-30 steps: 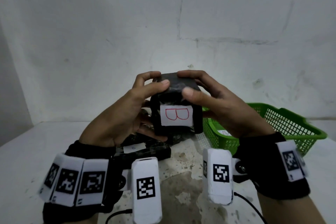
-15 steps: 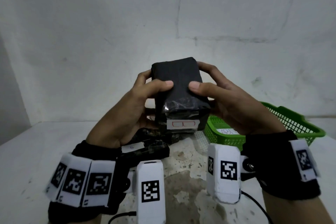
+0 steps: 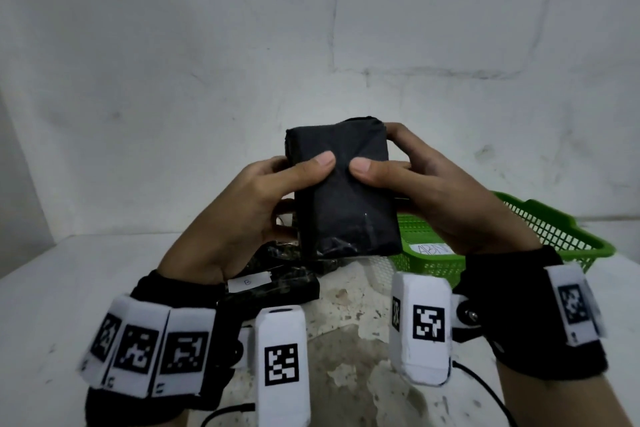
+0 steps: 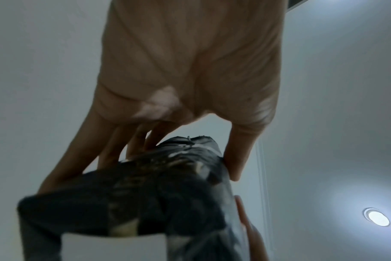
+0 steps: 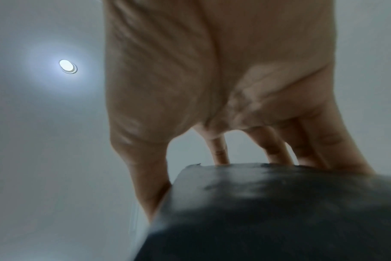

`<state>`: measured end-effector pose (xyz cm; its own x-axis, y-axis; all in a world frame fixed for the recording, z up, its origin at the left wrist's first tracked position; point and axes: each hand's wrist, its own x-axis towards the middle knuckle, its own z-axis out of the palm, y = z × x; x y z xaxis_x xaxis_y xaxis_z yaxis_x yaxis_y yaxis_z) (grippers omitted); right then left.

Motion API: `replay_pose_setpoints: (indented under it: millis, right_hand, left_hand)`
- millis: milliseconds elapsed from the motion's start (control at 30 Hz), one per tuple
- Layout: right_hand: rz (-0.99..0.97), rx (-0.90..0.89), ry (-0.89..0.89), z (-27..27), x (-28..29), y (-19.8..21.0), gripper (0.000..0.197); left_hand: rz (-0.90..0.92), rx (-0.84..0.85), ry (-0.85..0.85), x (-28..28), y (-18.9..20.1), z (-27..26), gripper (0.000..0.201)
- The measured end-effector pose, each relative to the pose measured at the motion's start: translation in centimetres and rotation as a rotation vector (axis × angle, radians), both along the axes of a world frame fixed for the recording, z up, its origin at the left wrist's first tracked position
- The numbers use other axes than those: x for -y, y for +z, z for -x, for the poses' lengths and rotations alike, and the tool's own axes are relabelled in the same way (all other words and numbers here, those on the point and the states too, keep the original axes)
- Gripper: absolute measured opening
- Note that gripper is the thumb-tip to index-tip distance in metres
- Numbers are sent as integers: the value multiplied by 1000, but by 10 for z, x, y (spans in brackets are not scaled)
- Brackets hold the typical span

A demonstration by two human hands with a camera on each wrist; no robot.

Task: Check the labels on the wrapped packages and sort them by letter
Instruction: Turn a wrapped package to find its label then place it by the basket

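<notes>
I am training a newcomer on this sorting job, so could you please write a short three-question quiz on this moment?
1. True or false: both hands grip the black wrapped package.
2. Which colour is the basket? A red, B green, C blue.
3. Which letter does the label on the flat package on the table carry?

Key: 1 true: left hand and right hand hold it. 2 B. 3 B.

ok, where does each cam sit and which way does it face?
Head: on the head, looking forward and down at the black package held by the left hand and right hand.
Left wrist: looks up along palm and fingers.
Right wrist: likewise, palm and fingers.
All three show the package; both wrist views show a ceiling light.
</notes>
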<state>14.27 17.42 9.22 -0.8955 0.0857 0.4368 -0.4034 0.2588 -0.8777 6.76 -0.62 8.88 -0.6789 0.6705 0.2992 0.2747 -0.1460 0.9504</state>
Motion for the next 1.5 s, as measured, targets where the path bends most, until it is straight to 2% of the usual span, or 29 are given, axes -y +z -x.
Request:
replay_pose_setpoints:
  millis: [233,367,467,533,667,1000,1100,1267,1500]
  right_hand:
    - [-17,-5,-21,4,-3,-4,69]
    - [-84,-46,-48,5,-3,-4,82]
    - [-126,-62,-39,5,0,-4,88]
    - [-132,-41,-23,4,2,-3,89]
    - [-86,38,8,0,2,1,74]
    - [-26,-29,54,-3,1,1,49]
    - [-42,-47,37,-3,1,1,50]
    - [-41,-56,22,1,6,-1,43]
    - [-12,-84,14,3,9,-2,36]
  left_hand:
    - [14,-40,-15,0,-1,1,52]
    - [127,104,-73,5,-1,2,68]
    - [39,183,-71,6,0,1,56]
    - [-20,192,-55,6,0,2,55]
    - [-52,144,-30,4,-1,1,51]
    - [-42,78,12,2,1,-1,48]
    - [-43,82,38,-1,0,-2,52]
    - [-45,61,81,0,2,-2,47]
    - [-50,42,36,2,2,-2,49]
